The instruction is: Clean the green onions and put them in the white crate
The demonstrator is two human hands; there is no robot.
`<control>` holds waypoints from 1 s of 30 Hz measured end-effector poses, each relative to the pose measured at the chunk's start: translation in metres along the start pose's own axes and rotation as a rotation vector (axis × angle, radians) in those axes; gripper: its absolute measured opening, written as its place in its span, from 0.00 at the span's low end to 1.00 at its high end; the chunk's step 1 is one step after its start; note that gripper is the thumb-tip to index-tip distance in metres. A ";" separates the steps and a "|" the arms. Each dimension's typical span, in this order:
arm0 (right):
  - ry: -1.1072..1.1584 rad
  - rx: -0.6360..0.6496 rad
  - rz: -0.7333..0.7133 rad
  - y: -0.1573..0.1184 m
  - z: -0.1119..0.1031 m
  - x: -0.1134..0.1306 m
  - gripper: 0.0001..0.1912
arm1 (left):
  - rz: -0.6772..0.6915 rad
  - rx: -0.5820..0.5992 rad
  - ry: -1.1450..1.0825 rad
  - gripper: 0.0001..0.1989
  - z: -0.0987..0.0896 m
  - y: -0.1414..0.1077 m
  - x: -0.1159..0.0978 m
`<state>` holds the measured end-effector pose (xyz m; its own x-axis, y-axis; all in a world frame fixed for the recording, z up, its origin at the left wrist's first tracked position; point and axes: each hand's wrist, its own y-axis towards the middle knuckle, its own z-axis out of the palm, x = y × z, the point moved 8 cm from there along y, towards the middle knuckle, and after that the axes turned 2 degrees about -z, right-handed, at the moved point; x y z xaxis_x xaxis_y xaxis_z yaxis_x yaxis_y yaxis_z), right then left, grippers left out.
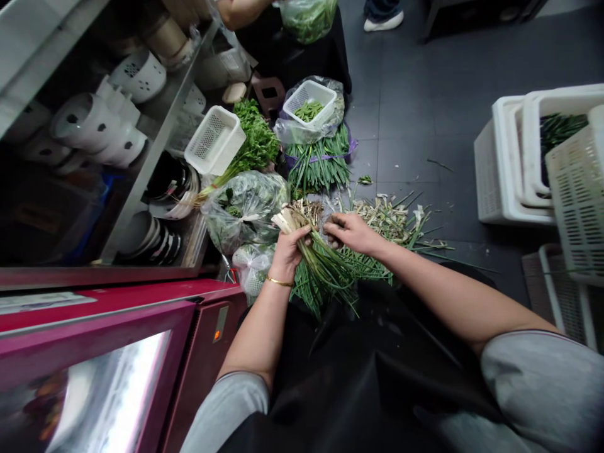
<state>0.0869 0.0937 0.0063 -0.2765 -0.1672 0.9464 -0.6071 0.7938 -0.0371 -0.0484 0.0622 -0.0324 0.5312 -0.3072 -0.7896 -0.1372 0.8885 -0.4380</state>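
Bunch of slender green stalks, partway through hand cleaning, as far as can be judged. Your left hand [289, 248] grips the bunch [325, 261] around its stems, the pale root ends pointing far and left, the green tops trailing near and right above your black apron [358, 371]. Your right hand [348, 231] is held just right of the bunch with its fingers curled (you cannot tell from this view whether they pinch a stalk or a scrap).

Done: the litter of pale, withered trimmings [391, 217] on the floor [401, 119], to the right and beyond your hands, suggests that a good deal has been stripped already. The root ends in your left hand look fairly white, though fine remnants would be too small to make out.

Left: the bunch is not yet set down, so its cleaning is best read as unfinished. Loose green stalks [309, 289] lie beneath and beside it; whether these are cleaned or awaiting you cannot be told.

Surroundings: on the far side, a thick bundle of long green leaves [318, 167] lies below a white basket [322, 94] of green pods [309, 111]. A clear bag of greens [255, 198] sits to the left; at far right, stacked white crates [488, 170] hold dark green leaves [559, 131], their part in your work uncertain.
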 end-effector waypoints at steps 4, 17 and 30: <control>-0.080 0.018 -0.025 0.003 -0.020 -0.004 0.10 | -0.035 -0.036 -0.027 0.16 -0.006 0.003 -0.002; -0.719 0.083 0.060 -0.006 0.038 -0.008 0.13 | -0.035 -0.028 -0.031 0.16 -0.006 0.003 0.003; -0.386 0.351 -0.204 -0.011 0.039 0.012 0.07 | -0.075 0.122 0.118 0.20 -0.002 0.003 0.003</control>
<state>0.0611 0.0601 0.0051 -0.3405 -0.5513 0.7616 -0.8700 0.4919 -0.0328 -0.0490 0.0635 -0.0376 0.4335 -0.4052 -0.8049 0.0053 0.8944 -0.4473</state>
